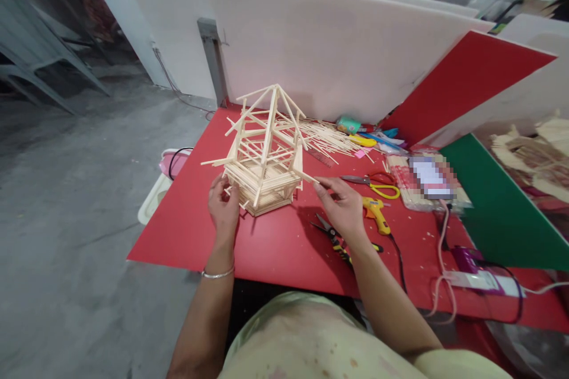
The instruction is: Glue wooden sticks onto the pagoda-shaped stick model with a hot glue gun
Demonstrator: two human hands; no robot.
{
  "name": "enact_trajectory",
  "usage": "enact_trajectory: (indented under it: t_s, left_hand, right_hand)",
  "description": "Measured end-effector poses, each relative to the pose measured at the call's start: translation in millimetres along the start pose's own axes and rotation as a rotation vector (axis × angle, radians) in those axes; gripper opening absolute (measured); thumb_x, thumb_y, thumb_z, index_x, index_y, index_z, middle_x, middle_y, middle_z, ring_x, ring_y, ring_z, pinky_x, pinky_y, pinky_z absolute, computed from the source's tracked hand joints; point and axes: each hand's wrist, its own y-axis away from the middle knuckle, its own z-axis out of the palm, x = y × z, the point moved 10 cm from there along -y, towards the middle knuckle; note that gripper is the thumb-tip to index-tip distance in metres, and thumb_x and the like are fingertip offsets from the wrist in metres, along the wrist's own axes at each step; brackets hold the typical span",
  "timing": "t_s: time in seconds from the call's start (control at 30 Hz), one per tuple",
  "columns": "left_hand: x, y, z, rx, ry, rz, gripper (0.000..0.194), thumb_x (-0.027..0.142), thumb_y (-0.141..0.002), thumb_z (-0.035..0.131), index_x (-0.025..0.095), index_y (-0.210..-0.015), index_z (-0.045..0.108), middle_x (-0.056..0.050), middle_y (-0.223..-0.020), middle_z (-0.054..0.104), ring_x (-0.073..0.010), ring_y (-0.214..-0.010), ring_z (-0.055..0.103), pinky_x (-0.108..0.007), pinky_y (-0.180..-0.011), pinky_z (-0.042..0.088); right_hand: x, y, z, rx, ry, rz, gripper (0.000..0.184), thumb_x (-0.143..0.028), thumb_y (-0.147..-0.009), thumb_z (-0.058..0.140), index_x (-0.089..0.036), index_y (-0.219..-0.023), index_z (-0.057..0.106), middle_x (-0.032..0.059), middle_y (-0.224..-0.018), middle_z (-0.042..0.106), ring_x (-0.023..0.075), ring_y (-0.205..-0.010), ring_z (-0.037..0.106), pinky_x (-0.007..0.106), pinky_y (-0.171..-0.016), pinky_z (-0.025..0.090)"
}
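A small pavilion model (267,169) built of thin wooden sticks stands on the red table, with a peaked frame over a many-sided base. My left hand (223,201) is closed at the near left side of its base, fingers gripping the edge. On the other side my right hand (341,204) pinches the outer end of a wooden stick (310,178) that juts out from the model's right. Whether that stick is fixed to the model I cannot tell. Below my right hand lie black-and-yellow pliers (333,238), and a yellow glue gun (377,214) rests just right of it.
Loose sticks (322,136) are heaped behind the model. Scissors (377,185), a yellow cutter (362,141) and a phone (430,177) on bagged sticks lie to the right. A power strip (484,282) and cables occupy the right edge. A white panel (311,41) stands behind the table.
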Motion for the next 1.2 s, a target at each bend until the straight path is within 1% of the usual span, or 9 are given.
enact_trajectory:
  t_s: [0.23,0.43,0.57,0.7,0.87,0.93,1.07,1.2]
  left_hand:
    - [-3.8,-0.1,-0.9,0.005,-0.010,-0.023,0.026,0.034,-0.085,0.069,0.023,-0.109,0.074,-0.008,-0.130,0.065,-0.0209,-0.115,0.063,-0.033,-0.092,0.054]
    - [4.0,0.6,-1.4,0.004,-0.009,0.003,0.021,0.032,-0.086,0.067,0.022,-0.104,0.073,-0.009,-0.127,0.066,-0.0214,-0.121,0.061,-0.031,-0.092,0.054]
    - [8.1,0.5,-2.2,0.003,-0.029,0.026,0.019,0.032,-0.087,0.067,0.022,-0.101,0.073,-0.009,-0.126,0.067,-0.0214,-0.123,0.060,-0.032,-0.096,0.052]
    - [8.3,0.5,-2.7,-0.001,-0.038,0.028,0.018,0.033,-0.088,0.067,0.022,-0.100,0.074,-0.009,-0.128,0.067,-0.0209,-0.123,0.060,-0.033,-0.098,0.052]
    - [8.0,0.4,-2.4,-0.007,-0.040,0.027,0.020,0.034,-0.088,0.067,0.021,-0.102,0.074,-0.010,-0.127,0.067,-0.0216,-0.125,0.060,-0.034,-0.101,0.050]
    - [6.5,0.3,-2.3,-0.004,-0.030,0.019,0.021,0.034,-0.087,0.067,0.021,-0.103,0.074,-0.010,-0.126,0.067,-0.0219,-0.124,0.060,-0.034,-0.100,0.051]
    - [1.3,0.4,-1.6,0.003,-0.016,-0.005,0.022,0.033,-0.086,0.068,0.022,-0.104,0.074,-0.009,-0.127,0.066,-0.0221,-0.117,0.063,-0.032,-0.091,0.055]
    - [-0.8,0.9,-2.7,0.017,-0.004,-0.016,0.024,0.032,-0.085,0.068,0.023,-0.107,0.073,-0.009,-0.131,0.063,-0.0214,-0.114,0.064,-0.032,-0.089,0.056]
  right_hand:
    - [0.2,1.1,0.1,0.003,0.026,-0.014,0.021,-0.037,-0.095,0.063,-0.023,-0.104,0.077,0.0029,-0.096,0.076,0.0159,-0.086,0.069,0.027,-0.073,0.053]
    - [-0.1,1.5,0.0,0.027,0.032,-0.025,0.022,-0.037,-0.095,0.063,-0.022,-0.102,0.077,0.0031,-0.095,0.076,0.0157,-0.085,0.069,0.026,-0.070,0.052]
    - [2.5,2.3,2.1,0.019,0.043,-0.017,0.023,-0.039,-0.095,0.062,-0.023,-0.103,0.077,0.0030,-0.094,0.075,0.0159,-0.084,0.069,0.027,-0.072,0.053]
    - [4.1,2.6,2.8,0.025,0.041,-0.014,0.024,-0.040,-0.095,0.062,-0.023,-0.103,0.077,0.0030,-0.094,0.076,0.0163,-0.084,0.069,0.028,-0.075,0.054]
    - [5.9,1.7,3.6,0.020,0.013,0.015,0.025,-0.042,-0.095,0.062,-0.023,-0.102,0.077,0.0030,-0.094,0.076,0.0166,-0.084,0.069,0.027,-0.073,0.053]
    - [5.9,1.5,4.0,0.016,0.015,0.020,0.026,-0.042,-0.094,0.062,-0.023,-0.102,0.077,0.0031,-0.093,0.076,0.0168,-0.084,0.069,0.028,-0.073,0.054]
    - [6.6,1.8,4.5,0.005,0.013,0.029,0.027,-0.043,-0.095,0.061,-0.023,-0.102,0.077,0.0038,-0.094,0.076,0.0172,-0.084,0.069,0.028,-0.072,0.054]
    - [7.5,2.9,1.3,-0.007,0.003,0.046,0.029,-0.044,-0.094,0.062,-0.023,-0.107,0.076,0.0047,-0.099,0.076,0.0175,-0.086,0.070,0.029,-0.074,0.055]
